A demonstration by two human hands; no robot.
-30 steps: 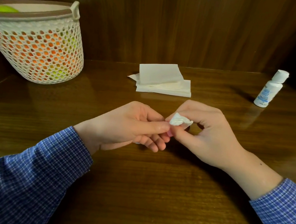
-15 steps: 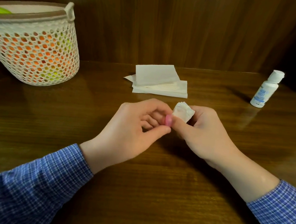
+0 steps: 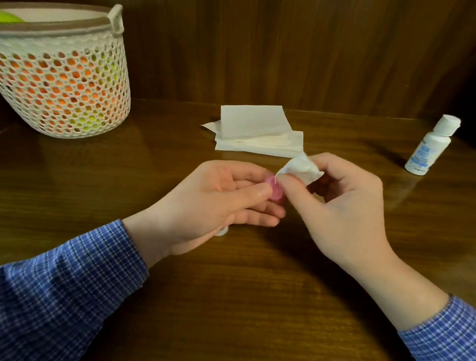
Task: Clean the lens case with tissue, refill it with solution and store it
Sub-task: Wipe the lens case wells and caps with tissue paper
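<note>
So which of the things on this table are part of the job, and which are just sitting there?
In use:
- pink lens case, left hand
- crumpled tissue, right hand
- solution bottle, capped
- tissue stack

Lying about:
- mesh basket

The table [image 3: 243, 317] filling the lower frame is dark wood with a glossy, polished finish that mirrors pale reflections; the wall panel [image 3: 280, 34] across the top is the same grained wood, duller. At upper left the basket [image 3: 61, 90] looks like matt cream plastic, perforated all over. The tissue stack [image 3: 255, 131] at centre is soft matt white paper, as is the crumpled tissue [image 3: 301, 169] beside it. The lens case [image 3: 68, 164] looks like smooth translucent pink plastic. At right the solution bottle [image 3: 428, 148] is smooth white plastic with a printed label. Both sleeves [image 3: 32, 304] are woven checked cloth.
</note>
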